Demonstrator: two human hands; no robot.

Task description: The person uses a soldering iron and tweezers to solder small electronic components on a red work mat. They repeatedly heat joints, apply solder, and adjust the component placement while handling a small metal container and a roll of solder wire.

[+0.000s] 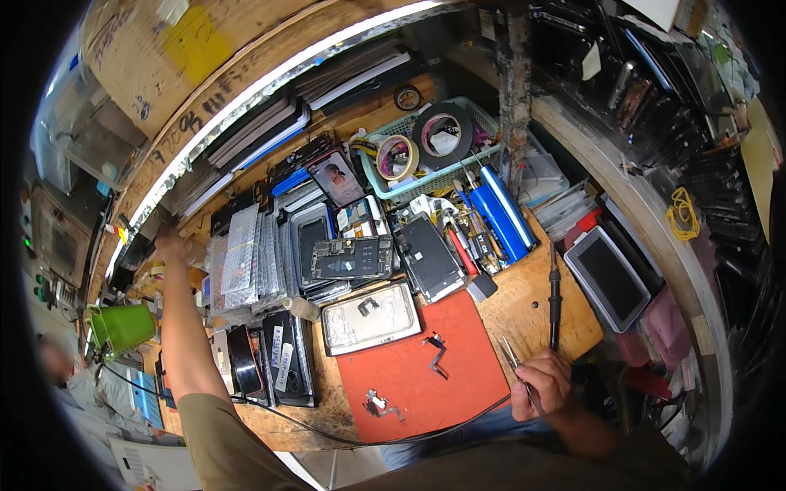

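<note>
My right hand (542,387) is closed around a pair of metal tweezers (511,355), their tips pointing up and away near the bench's right front. Just left of it lies an orange-red mat (393,368). On the mat are a dark flex cable (440,357) and a second small flex part (381,403). A white-rimmed shallow tray (368,326) at the mat's far edge holds a small dark part (368,306). My left arm stretches far to the left, with my left hand (170,245) by the cluttered back-left of the bench; its fingers are too small and blurred to read.
An opened phone (354,258) tops a pile beyond the tray. Farther back, a green basket (393,190) holds tape rolls. A soldering iron (554,299) lies at the right, near a grey-framed tablet (607,277). A black cable (327,436) crosses the front edge. A green bin (123,327) stands left.
</note>
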